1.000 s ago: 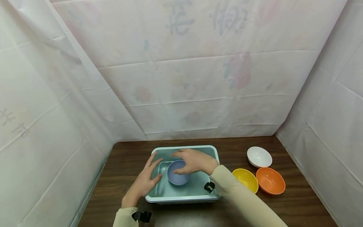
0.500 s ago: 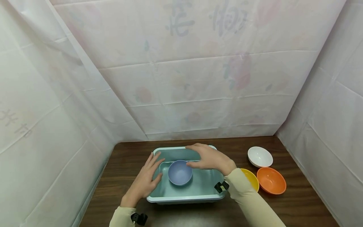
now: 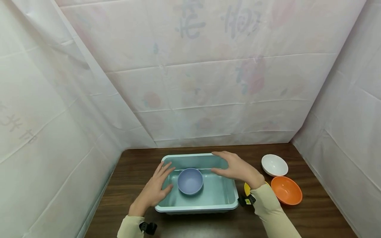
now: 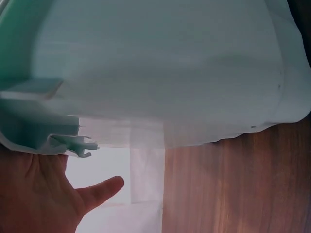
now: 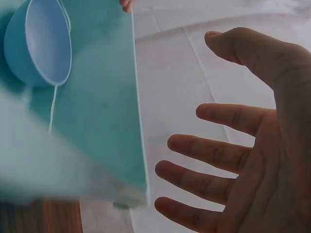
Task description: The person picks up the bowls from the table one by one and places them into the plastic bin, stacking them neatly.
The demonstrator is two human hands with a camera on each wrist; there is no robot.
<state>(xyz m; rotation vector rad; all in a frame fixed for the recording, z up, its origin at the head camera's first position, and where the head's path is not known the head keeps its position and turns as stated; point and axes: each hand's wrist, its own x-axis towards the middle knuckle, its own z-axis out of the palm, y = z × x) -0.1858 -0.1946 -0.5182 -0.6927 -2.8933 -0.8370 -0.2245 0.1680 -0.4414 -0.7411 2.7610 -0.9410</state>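
A small periwinkle-blue bowl [image 3: 190, 181] sits inside a pale teal rectangular basin [image 3: 196, 208], left of its middle. My left hand [image 3: 152, 191] is at the basin's left rim, fingers spread and thumb apart. In the left wrist view that hand [image 4: 46, 194] shows below the basin's outer wall [image 4: 170, 73]. Over the basin's right side, my right hand [image 3: 239, 170] reaches in from the right, fingers extended and holding nothing. The right wrist view has its spread fingers [image 5: 209, 150] apart from the basin's edge, with the blue bowl [image 5: 48, 43] farther off.
Right of the basin stand a white bowl [image 3: 275, 165], an orange bowl [image 3: 286, 190] and a yellow bowl [image 3: 246, 189], the last mostly hidden behind my right wrist. A dark wooden table [image 3: 137, 165] carries everything, with white sheeting [image 3: 208, 99] behind and at both sides.
My right hand has moved right, from over the blue bowl to the basin's right side, now covering most of the yellow bowl. The left hand has hardly moved, and the blue bowl stays in the basin.
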